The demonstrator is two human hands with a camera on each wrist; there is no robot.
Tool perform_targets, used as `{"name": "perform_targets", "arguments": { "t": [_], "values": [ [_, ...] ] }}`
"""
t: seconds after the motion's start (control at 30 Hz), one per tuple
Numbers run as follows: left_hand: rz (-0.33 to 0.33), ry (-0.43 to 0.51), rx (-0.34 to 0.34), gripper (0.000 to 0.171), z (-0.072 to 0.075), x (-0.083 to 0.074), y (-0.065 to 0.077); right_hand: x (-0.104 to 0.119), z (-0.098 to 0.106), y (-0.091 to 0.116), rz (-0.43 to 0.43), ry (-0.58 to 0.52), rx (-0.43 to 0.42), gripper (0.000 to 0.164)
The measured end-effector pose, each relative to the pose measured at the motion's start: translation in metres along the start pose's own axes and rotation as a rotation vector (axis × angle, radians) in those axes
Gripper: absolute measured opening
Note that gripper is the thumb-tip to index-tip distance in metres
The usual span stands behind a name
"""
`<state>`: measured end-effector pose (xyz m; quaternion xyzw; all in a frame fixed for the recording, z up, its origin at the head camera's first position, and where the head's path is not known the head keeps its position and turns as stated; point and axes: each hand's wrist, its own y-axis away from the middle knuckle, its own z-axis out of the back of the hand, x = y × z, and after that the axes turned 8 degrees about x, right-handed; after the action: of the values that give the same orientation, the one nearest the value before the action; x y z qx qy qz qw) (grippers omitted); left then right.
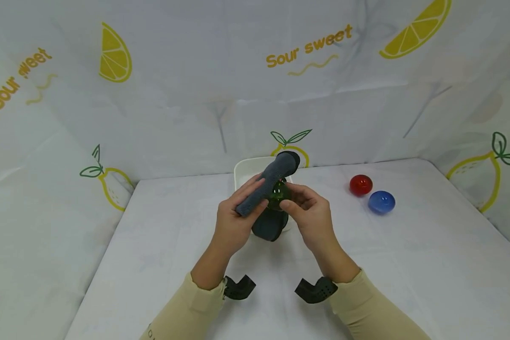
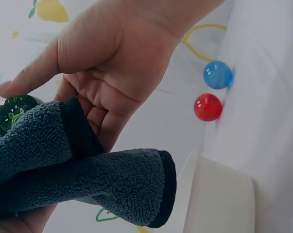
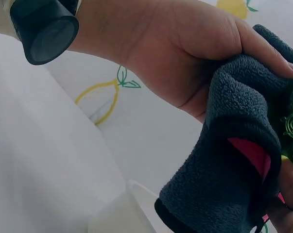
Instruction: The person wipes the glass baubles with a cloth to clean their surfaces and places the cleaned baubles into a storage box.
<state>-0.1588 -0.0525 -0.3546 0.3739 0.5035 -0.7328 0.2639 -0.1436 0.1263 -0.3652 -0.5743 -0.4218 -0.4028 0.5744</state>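
Note:
A dark grey-blue cloth (image 1: 276, 174) with black edging is draped around a clear green ball (image 1: 279, 194), in front of a white container. My left hand (image 1: 238, 212) grips the cloth, thumb on top near the ball. My right hand (image 1: 312, 212) pinches the ball between thumb and fingers. In the left wrist view the right hand (image 2: 122, 58) reaches its thumb to the ball (image 2: 12, 114), beside the folded cloth (image 2: 122, 184). In the right wrist view pink shows inside a fold of the cloth (image 3: 238, 92); the left hand (image 3: 180, 53) lies behind it.
The white container (image 1: 242, 170) stands at the back of the table, partly hidden by the hands and cloth. Right of the hands, a red ball (image 1: 361, 185) and a blue ball (image 1: 381, 202) lie on the white tablecloth (image 1: 161, 255). A lemon-printed backdrop (image 1: 187, 94) rises behind.

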Motion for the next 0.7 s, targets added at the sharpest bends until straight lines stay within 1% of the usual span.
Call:
{"name": "perform_targets", "arguments": {
  "t": [0.17,0.23,0.3,0.43,0.57,0.7],
  "values": [
    [-0.005,0.014,0.003,0.042,0.0007,-0.0029,0.0006,0.0004,0.0027,0.0003,0.012,0.043,0.021,0.042],
    [-0.01,0.012,-0.004,0.042,0.0019,-0.0031,0.002,-0.0002,0.0029,0.0006,0.024,0.08,0.05,0.042],
    [-0.01,0.017,-0.014,0.042,0.0035,-0.0026,0.0033,-0.0005,0.0024,0.0014,0.054,0.122,0.087,0.045],
    [-0.003,0.023,-0.032,0.041,0.0061,-0.0018,0.0043,-0.0005,0.0006,0.0037,0.143,0.217,0.15,0.055],
    [0.0,0.017,-0.036,0.04,0.0062,-0.0022,0.002,0.0017,0.0002,0.005,0.236,0.333,0.162,0.062],
    [0.008,0.003,-0.041,0.039,0.0047,-0.0014,-0.0009,0.0018,0.0013,0.0036,0.382,0.482,0.154,0.064]
  ]
}}
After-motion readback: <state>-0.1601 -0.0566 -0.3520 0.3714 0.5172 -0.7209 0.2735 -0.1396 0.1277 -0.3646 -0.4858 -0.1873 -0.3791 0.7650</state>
